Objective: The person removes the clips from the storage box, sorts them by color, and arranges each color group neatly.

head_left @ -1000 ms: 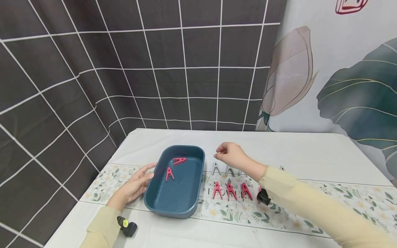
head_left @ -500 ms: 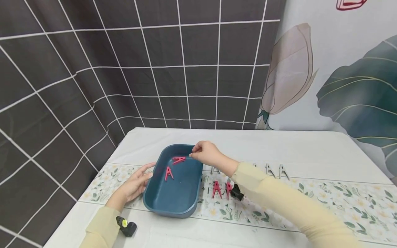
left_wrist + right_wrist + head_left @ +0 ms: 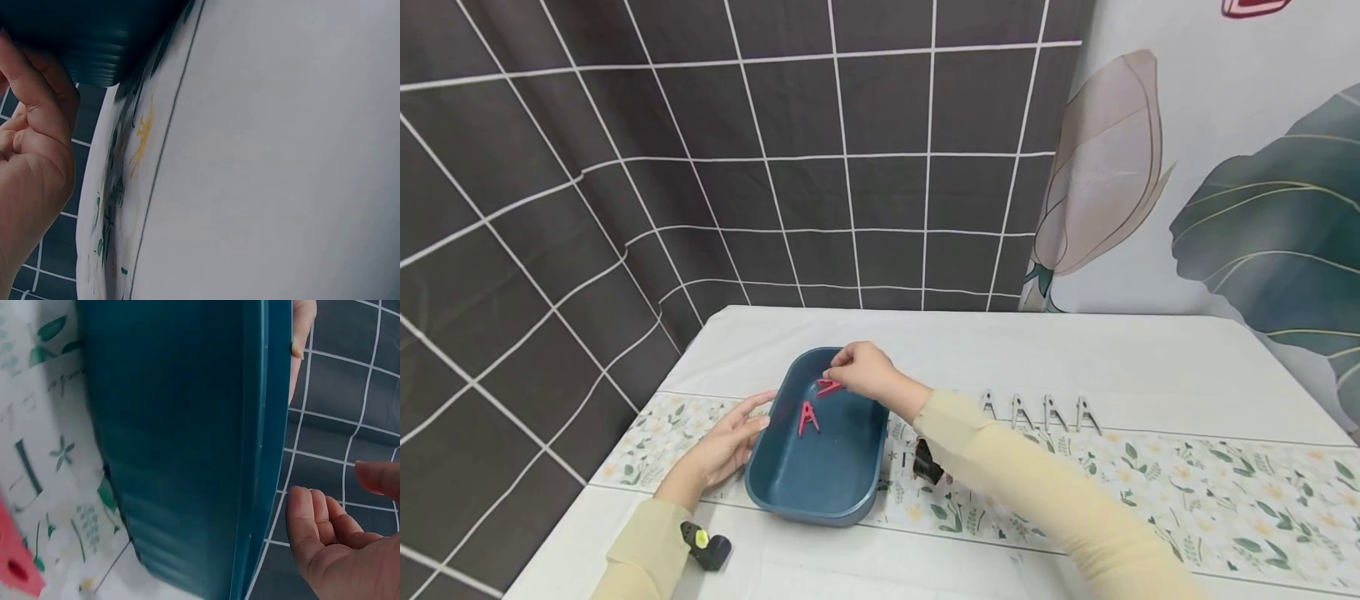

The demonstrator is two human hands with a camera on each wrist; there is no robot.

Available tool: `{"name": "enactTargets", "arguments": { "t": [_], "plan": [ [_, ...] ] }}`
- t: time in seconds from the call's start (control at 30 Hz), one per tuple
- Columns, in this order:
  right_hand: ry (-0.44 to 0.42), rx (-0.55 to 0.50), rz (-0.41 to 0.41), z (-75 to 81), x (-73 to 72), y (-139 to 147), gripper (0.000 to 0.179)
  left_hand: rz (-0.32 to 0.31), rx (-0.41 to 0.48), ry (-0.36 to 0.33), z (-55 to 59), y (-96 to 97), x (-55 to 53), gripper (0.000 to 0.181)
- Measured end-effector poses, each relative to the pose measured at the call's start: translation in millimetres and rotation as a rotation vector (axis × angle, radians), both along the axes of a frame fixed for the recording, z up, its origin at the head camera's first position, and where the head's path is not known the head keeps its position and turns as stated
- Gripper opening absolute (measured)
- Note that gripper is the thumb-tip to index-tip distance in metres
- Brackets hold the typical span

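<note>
A blue rectangular plastic tub (image 3: 812, 511) stands on the table. Inside lie two red clothespins, one in the middle (image 3: 808, 417) and another near the far end (image 3: 829, 387), partly covered by my right hand. My right hand (image 3: 867, 369) hovers over the tub's far right part. In the right wrist view its thumb and fingers (image 3: 306, 519) stand apart with nothing showing between them. My left hand (image 3: 730, 437) rests against the tub's left side, fingers extended along the wall. At the left edge of the right wrist view, a red clothespin (image 3: 15, 559) lies on the cloth.
Several grey clothespins (image 3: 1051, 412) stand in a row right of the tub, beyond my right sleeve (image 3: 1022, 467). That forearm hides part of the floral table runner (image 3: 1210, 492). A dark tiled-pattern curtain (image 3: 887, 192) hangs behind the table.
My right hand has moved left from above the grey row to over the tub. The forearm now covers the red clothespins on the runner. My left hand and the tub stay put.
</note>
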State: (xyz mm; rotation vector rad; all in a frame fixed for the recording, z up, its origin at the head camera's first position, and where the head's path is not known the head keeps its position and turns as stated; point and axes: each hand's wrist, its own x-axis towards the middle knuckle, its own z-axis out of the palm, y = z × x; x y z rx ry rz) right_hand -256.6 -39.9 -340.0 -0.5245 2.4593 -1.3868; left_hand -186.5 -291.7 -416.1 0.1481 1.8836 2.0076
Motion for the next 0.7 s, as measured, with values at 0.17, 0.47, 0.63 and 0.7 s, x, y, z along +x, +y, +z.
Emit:
{"name": "enactTargets", "arguments": {
  "t": [0.17, 0.47, 0.63, 0.7],
  "plan": [
    [-0.013, 0.014, 0.024, -5.5, 0.8, -10.8, 0.023, -0.018, 0.010, 0.010, -1.4, -0.4, -0.7, 0.055],
    [-0.052, 0.013, 0.017, -24.1, 1.7, -29.3, 0.018, -0.035, 0.020, 0.021, -3.4, -1.5, -1.1, 0.048],
    [-0.081, 0.022, 0.037, -33.2, 2.6, -35.2, 0.015, -0.026, 0.024, 0.022, -3.9, -1.8, -1.0, 0.048],
    [-0.082, 0.042, 0.066, -37.6, 2.0, -37.0, 0.017, -0.022, 0.022, 0.023, -4.4, -1.7, -0.6, 0.049]
  ]
}}
